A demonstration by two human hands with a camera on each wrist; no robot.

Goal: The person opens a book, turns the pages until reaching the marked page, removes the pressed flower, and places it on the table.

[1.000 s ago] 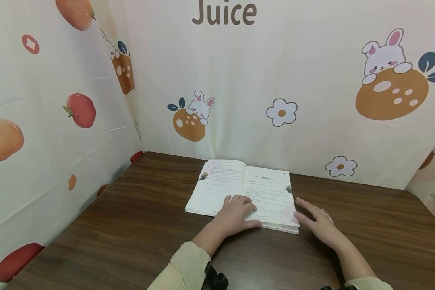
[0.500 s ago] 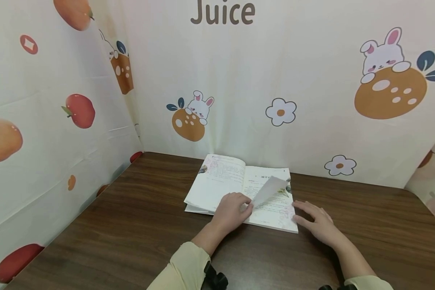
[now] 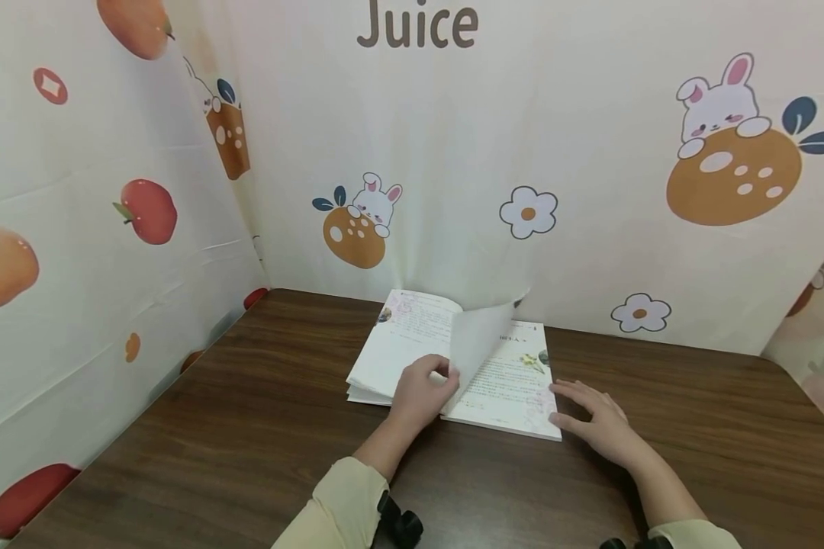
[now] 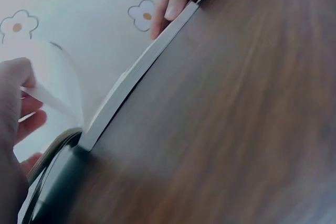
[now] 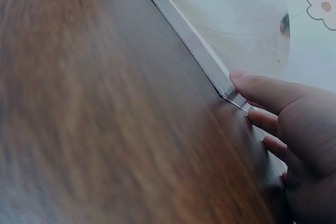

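An open book [image 3: 504, 396] with printed pages lies on the brown table. My left hand [image 3: 420, 393] pinches a page [image 3: 481, 335] between thumb and fingers near the book's lower middle. That page stands raised and curved beside the spine, its top corner leaning right. In the left wrist view, the left hand [image 4: 13, 103] holds the page's near edge. My right hand [image 3: 600, 419] sits at the book's right edge with fingers loosely extended. In the right wrist view, the thumb of the right hand [image 5: 310, 135] touches the book's corner [image 5: 226, 85], and the other fingers rest beside its edge.
The wooden table [image 3: 247, 435] extends on both sides of the book. Behind it hangs a white curtain [image 3: 446, 168] printed with rabbits, fruit and flowers. Another printed curtain [image 3: 75, 305] runs along the left side.
The left hand has gone from lying on the right page to pinching a page, lifting it and drawing it leftward toward the spine. The right hand stays by the book's right edge.
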